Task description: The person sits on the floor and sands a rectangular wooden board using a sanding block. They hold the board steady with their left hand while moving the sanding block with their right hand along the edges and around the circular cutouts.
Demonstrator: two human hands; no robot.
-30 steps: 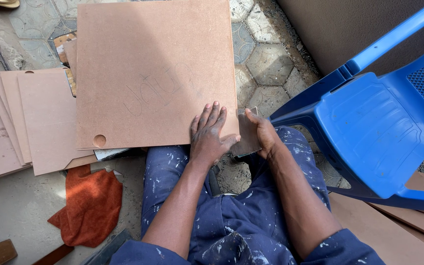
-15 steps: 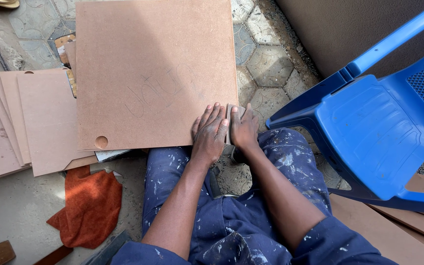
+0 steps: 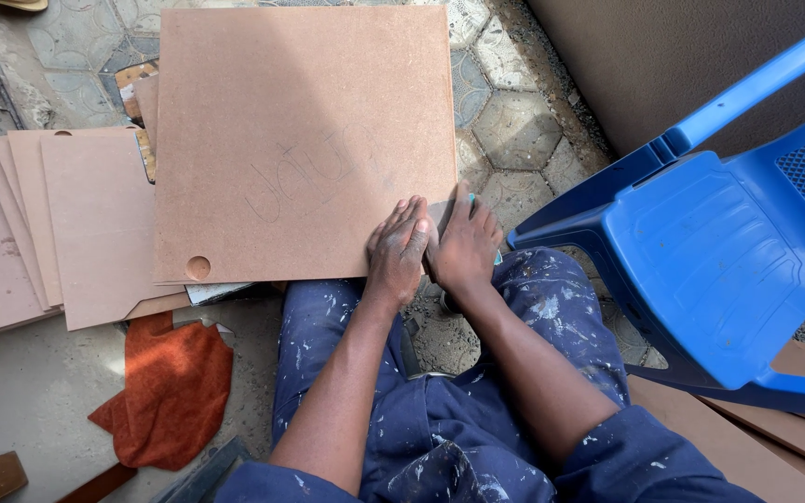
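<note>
A large square brown board (image 3: 305, 140) lies flat on the tiled floor (image 3: 514, 121) in front of the seated person, a faint pencil scrawl near its middle and a small round hole (image 3: 197, 267) at its near left corner. Both hands rest at the board's near right corner. The left hand (image 3: 398, 251) lies palm down on the board, its fingers (image 3: 409, 219) stretched flat and gripping nothing. The right hand (image 3: 465, 247) sits just beside it, touching it, pressing down over a small greyish block with a bit of teal showing at its edge (image 3: 470, 198); whether those fingers grip the block cannot be told. Left of the board, several smaller brown panels (image 3: 58, 224) lie fanned in a stack. Near the board's left corner, an orange cloth (image 3: 170, 391) lies crumpled on the floor. To the board's right stands a blue plastic chair (image 3: 710, 251).
</note>
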